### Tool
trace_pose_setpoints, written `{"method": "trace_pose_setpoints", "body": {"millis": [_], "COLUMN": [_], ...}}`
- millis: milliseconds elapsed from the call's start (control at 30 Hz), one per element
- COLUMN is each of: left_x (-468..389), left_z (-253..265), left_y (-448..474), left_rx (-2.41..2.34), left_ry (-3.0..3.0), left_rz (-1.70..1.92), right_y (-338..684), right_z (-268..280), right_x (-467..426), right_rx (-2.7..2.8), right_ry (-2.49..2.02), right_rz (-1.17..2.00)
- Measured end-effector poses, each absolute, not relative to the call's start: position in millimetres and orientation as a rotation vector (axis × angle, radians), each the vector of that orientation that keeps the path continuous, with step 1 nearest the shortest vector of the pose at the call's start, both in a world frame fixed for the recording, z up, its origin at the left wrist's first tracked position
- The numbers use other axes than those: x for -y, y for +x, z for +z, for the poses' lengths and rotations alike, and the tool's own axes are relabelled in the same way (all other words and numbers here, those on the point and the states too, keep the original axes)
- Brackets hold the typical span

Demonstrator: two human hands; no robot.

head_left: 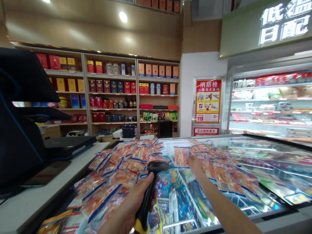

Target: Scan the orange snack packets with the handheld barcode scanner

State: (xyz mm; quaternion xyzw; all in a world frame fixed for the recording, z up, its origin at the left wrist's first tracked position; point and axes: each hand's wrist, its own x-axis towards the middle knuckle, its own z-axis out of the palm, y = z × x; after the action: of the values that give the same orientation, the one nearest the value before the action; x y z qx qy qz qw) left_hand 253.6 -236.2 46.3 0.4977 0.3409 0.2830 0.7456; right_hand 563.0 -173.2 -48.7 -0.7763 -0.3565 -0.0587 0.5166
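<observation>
My left hand [137,198] is wrapped round the handle of a black handheld barcode scanner [149,188] with a yellow base end. The scanner's head points away from me over the freezer. Further out, my right hand [193,164] is closed at the right edge of a clear food packet [181,157] with orange-pink contents and a barcode label; its fingertips are partly hidden. To the left, a heap of similar packets [124,177] lies on the glass, some under and beside my left hand. More such packets [223,175] are spread right of my right forearm.
Below the packets, the glass-topped chest freezer [243,208] holds colourful bags. At left stand a white counter [46,195] and a black checkout terminal [26,78]. Shelves of boxed goods [110,86] line the back; a lit open fridge [273,100] is at right.
</observation>
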Motion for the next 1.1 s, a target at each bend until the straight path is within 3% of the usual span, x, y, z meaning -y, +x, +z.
{"method": "trace_pose_setpoints", "body": {"millis": [333,1100], "left_x": [236.5,215.9], "left_z": [45.7,56.0], "left_y": [261.9,268.2], "left_rx": [-0.671,-0.666], "left_ry": [1.074,1.114], "left_rz": [0.544,0.569], "right_y": [568.3,601.3], "right_z": [-23.7,0.3], "right_x": [177.5,172.6], "right_rx": [0.761,0.643], "right_ry": [-1.657,-1.864], "right_rz": [-0.144,-0.286]}}
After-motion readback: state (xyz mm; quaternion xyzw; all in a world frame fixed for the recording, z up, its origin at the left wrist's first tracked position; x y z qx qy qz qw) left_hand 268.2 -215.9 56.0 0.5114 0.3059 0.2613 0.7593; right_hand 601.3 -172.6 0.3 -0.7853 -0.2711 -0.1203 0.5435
